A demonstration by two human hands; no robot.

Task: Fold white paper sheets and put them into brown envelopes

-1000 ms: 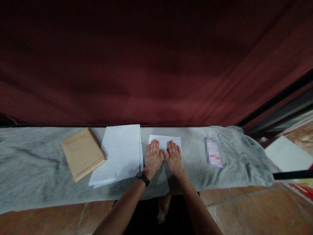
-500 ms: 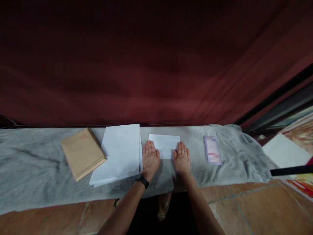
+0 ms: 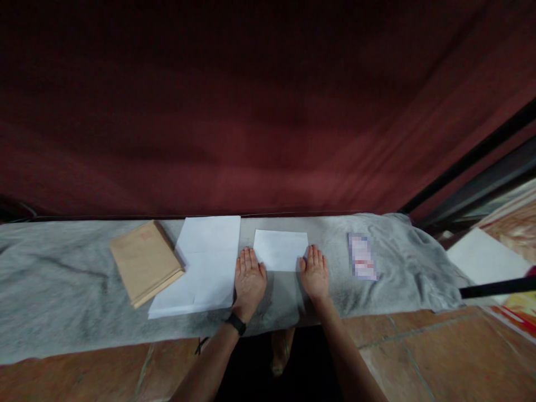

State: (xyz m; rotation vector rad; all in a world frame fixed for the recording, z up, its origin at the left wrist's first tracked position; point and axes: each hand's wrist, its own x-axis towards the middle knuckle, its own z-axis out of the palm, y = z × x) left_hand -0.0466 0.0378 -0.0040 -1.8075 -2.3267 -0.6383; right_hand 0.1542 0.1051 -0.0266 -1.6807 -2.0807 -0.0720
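A small white sheet of paper [image 3: 281,249], seemingly folded, lies flat on the grey cloth in front of me. My left hand [image 3: 250,281], palm down with fingers stretched out, rests between that paper's left side and a stack of larger white sheets [image 3: 209,262]; its fingers lie by the stack's right edge. On the other side, my right hand [image 3: 315,274] lies flat, fingers out, with its thumb and fingertips at the lower right corner of the small paper. Neither hand grips anything.
Brown envelopes [image 3: 144,259] in a pile overlap the left edge of the white stack. A pinkish, blurred-out packet [image 3: 362,257] lies to the right on the grey cloth [image 3: 402,262]. Behind the bench hangs a dark red curtain [image 3: 268,139]. Black bars [image 3: 498,290] stand at the right.
My left hand has slid left and slightly toward me, off the small paper. My right hand has shifted slightly right. The large sheets' right edges look more even.
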